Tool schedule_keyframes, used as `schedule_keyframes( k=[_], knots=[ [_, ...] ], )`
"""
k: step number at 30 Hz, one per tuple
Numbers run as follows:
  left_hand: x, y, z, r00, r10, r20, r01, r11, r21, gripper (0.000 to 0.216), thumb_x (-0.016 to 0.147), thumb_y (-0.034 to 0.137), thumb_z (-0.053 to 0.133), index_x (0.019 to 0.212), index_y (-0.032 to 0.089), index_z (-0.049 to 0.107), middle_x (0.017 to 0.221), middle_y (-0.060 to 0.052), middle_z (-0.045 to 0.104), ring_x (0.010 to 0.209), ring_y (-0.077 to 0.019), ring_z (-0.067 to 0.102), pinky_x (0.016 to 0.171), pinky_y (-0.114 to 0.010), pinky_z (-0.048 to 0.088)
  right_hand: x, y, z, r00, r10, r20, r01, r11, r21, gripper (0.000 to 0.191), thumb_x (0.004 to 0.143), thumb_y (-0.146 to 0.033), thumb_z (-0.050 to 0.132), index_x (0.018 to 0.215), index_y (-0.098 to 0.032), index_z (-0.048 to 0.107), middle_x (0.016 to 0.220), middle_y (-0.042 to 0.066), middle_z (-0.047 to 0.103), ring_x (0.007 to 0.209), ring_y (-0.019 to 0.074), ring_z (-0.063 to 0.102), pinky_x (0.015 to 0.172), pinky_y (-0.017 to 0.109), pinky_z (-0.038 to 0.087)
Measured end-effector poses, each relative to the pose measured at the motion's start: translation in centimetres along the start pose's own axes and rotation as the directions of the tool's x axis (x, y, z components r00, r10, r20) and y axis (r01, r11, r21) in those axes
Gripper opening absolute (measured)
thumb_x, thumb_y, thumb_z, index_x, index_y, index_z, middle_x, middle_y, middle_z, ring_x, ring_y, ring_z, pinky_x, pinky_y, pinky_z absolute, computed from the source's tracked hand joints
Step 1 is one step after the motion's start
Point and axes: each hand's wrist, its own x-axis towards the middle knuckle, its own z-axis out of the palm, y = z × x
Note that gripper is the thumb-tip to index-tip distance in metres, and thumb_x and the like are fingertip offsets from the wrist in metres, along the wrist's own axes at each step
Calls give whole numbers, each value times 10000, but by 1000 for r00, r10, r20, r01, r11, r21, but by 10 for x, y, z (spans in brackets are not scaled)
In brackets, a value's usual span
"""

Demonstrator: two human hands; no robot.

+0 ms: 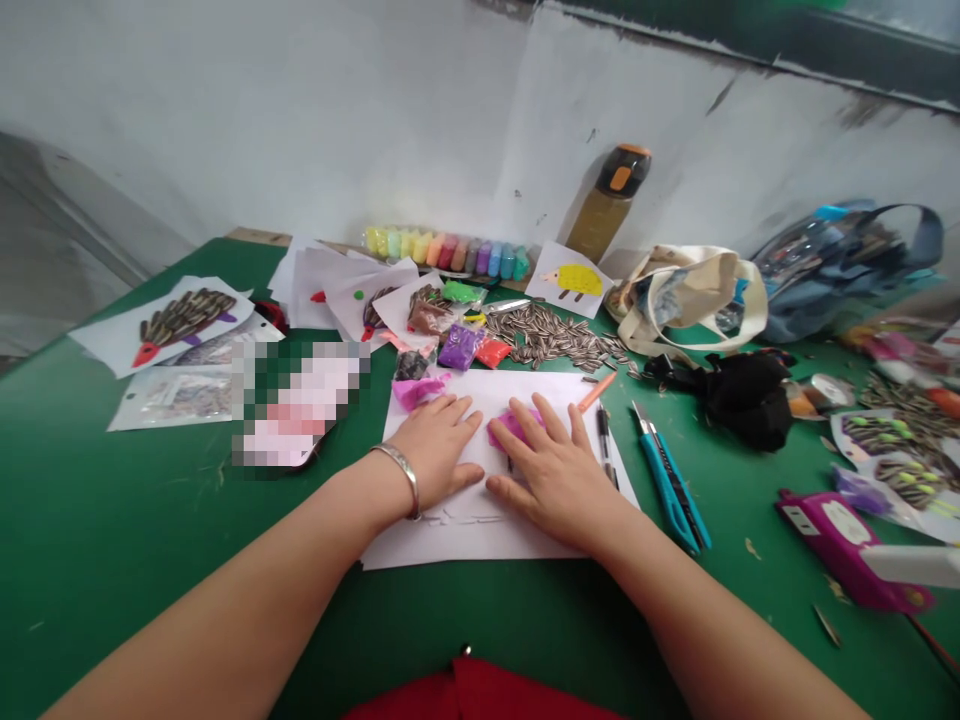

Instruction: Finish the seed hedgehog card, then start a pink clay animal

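Both of my hands rest on a white sheet of paper (480,540) on the green table. My left hand (435,450), a silver bangle at its wrist, lies with fingers stretched on the paper's left side, just below a pink clay packet (418,390). My right hand (551,470) is spread over a flat magenta piece (510,428), perhaps clay, partly hidden under the fingers. Right of that hand lie a black pen (604,440) and an orange pencil-like stick (598,392). Torn slits or strips show low on the sheet.
Sunflower seeds (551,335) lie behind the paper, beside purple (460,346) and red clay packets. A blue utility knife (670,480) lies to the right. A phone (300,405) and seed-hedgehog picture (187,320) lie left. A bottle (611,205) and canvas bag (686,300) stand behind.
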Motion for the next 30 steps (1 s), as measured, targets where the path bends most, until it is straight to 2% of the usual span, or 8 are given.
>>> schedule_keyframes(
  k=[3,6,12,18,23,27,30],
  knots=[
    [0,0,0,1000,-22,19,22,1000,4,654,849,460,561,1384,104,437,1486,-214,382,1374,-376,325,1122,-513,267,0,1,0,1000,18,1,-18,1000,1,693,921,-673,226,1473,-279,370,1584,99,230,1462,350,99,1133,634,51],
    [0,1,-2,999,-20,25,20,1000,-1,653,845,443,568,1385,102,435,1494,-217,371,1383,-376,313,1123,-514,266,0,9,0,996,87,-32,-88,996,-20,703,913,-679,258,1487,-281,337,1598,99,180,1462,355,91,1124,645,72],
    [0,-2,0,1000,-10,13,11,1000,-19,644,842,453,561,1380,118,444,1506,-218,352,1384,-379,314,1114,-537,281,-2,32,-6,972,231,-43,-232,972,-26,663,937,-639,241,1462,-262,391,1584,108,228,1454,366,126,1100,651,172],
    [1,2,-3,996,-52,70,53,999,-3,676,850,440,566,1415,102,412,1529,-204,318,1410,-371,271,1138,-516,250,1,28,0,983,182,0,-182,983,6,653,925,-659,253,1456,-307,393,1579,100,246,1449,374,147,1093,665,158],
    [1,4,-7,995,-62,84,62,998,0,668,848,422,576,1410,97,418,1522,-199,334,1409,-365,272,1143,-497,245,5,27,2,987,157,23,-158,987,23,622,921,-665,264,1403,-330,471,1561,87,296,1446,379,154,1089,679,139],
    [1,3,-6,997,-49,62,49,999,-5,657,838,418,586,1395,106,431,1506,-201,360,1398,-366,296,1134,-508,260,5,26,3,986,164,-5,-164,986,27,635,919,-662,282,1464,-347,363,1587,90,227,1452,363,147,1096,669,139],
    [1,4,-6,995,-57,77,58,998,-2,652,846,415,571,1401,108,421,1517,-201,340,1404,-366,284,1136,-514,255,6,25,6,989,150,-2,-150,989,20,628,918,-657,295,1454,-342,384,1582,83,244,1450,367,150,1097,672,128]
  ],
)
